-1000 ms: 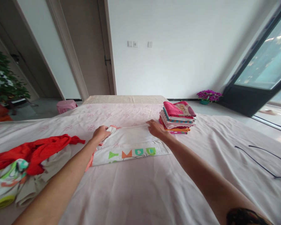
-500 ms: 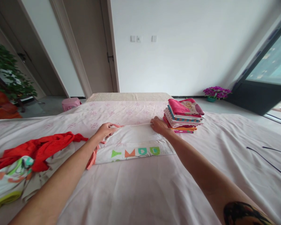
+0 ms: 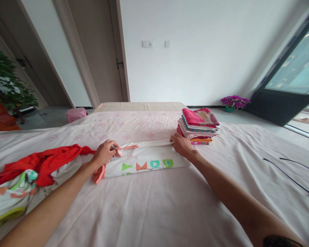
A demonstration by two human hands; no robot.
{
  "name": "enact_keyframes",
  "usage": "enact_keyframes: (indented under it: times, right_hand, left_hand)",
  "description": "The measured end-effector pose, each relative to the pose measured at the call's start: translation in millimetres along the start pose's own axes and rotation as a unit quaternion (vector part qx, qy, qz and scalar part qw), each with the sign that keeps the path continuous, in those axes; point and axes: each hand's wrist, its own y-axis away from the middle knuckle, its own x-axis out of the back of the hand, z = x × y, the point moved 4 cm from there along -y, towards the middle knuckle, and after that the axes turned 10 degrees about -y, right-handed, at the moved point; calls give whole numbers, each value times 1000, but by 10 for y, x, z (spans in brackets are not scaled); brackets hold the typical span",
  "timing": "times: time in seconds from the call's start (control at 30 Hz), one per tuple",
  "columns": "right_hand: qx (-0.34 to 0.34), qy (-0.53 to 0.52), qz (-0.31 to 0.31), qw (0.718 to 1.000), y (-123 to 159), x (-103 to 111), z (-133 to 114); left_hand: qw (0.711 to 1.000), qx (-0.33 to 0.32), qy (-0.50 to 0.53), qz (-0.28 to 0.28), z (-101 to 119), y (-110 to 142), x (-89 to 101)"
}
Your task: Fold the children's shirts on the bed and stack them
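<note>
A white shirt (image 3: 144, 166) with coral trim and coloured printed letters lies folded into a flat strip on the bedsheet. At its left end, my left hand (image 3: 105, 151) is closed in a pinch on the coral trim. My right hand (image 3: 181, 144) grips the far edge of the shirt near its right end, fingers closed on the cloth. Just beyond that hand stands a stack of folded clothes (image 3: 198, 128), with a pink printed piece on top.
A loose heap of red clothing (image 3: 46, 163) and a white printed garment (image 3: 18, 187) lies at the left. Dark-framed glasses or thin dark cords (image 3: 288, 176) rest at the right. A pink stool (image 3: 76, 114) and purple flowers (image 3: 235, 102) stand on the floor beyond the bed.
My left hand has moved left and slightly nearer, drawing the coral trim along the far edge. My right hand has shifted slightly right along that edge. The view has turned slightly.
</note>
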Motion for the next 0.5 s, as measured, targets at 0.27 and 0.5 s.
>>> enact_keyframes:
  times: [0.27,0.5]
  right_hand:
    - [-5,-56,42,998,143,76,-16]
    - [-11,-129,71,989,251,27,70]
  left_hand:
    - [999,-6,-24,38,-4,127,63]
    - [999,7,-17,50,-48,242,72]
